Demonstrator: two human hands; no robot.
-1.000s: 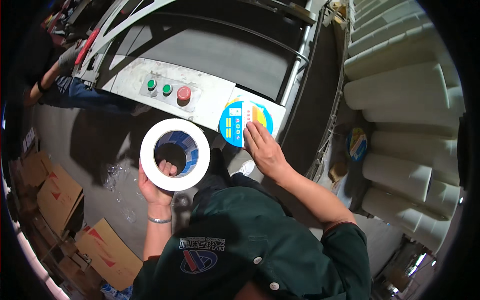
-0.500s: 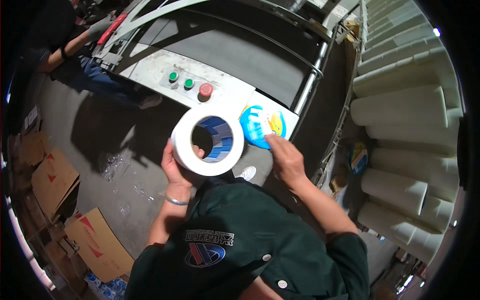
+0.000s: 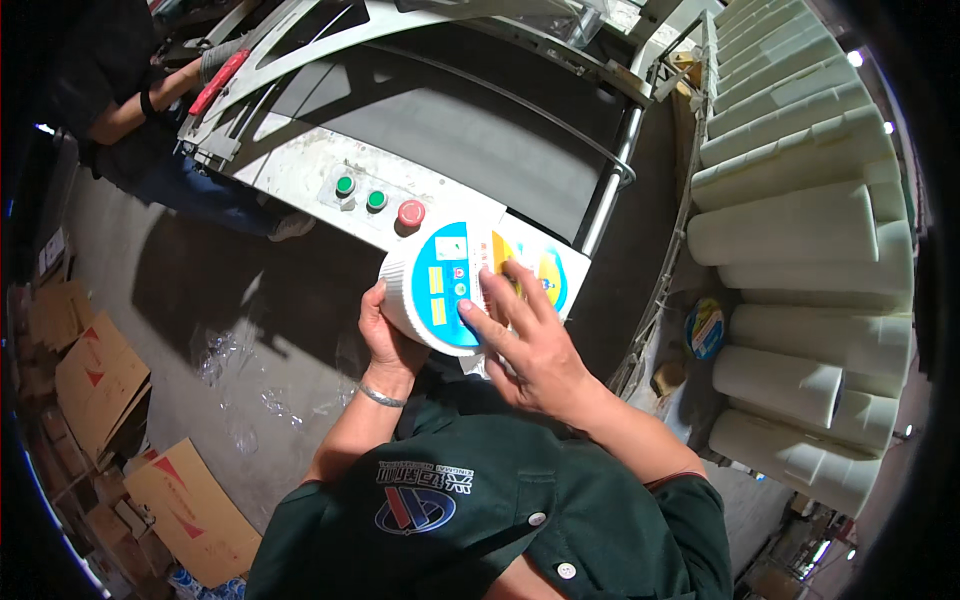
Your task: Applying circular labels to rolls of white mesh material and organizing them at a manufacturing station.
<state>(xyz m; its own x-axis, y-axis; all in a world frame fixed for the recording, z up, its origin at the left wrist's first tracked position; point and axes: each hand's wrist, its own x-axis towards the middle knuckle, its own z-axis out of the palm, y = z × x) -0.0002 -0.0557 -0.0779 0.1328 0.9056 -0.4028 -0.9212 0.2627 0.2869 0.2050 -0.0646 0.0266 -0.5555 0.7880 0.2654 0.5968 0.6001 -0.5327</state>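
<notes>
My left hand (image 3: 387, 332) grips a thick white roll (image 3: 400, 300) with a ribbed outer side, its fingers partly hidden behind the roll. A round blue and yellow label (image 3: 440, 290) covers the roll's near end, and the hollow core does not show. Against this label lie the fingertips of my right hand (image 3: 530, 345), spread apart with the palm lifted. Just beyond that hand, a similar round blue and yellow label (image 3: 553, 278) rests on the white machine panel (image 3: 290, 160), partly covered by my fingers.
Two green buttons and a red knob (image 3: 411, 213) sit on the panel. At far left, a co-worker's gloved hand (image 3: 222, 62) is at a red handle (image 3: 218, 85). Large white rolls (image 3: 790, 230) are stacked at right. Flattened cardboard (image 3: 190, 510) and clear plastic scraps lie at left.
My right hand has moved left from the panel onto the roll. A round label now covers the roll's open end. The roll has shifted slightly right and turned.
</notes>
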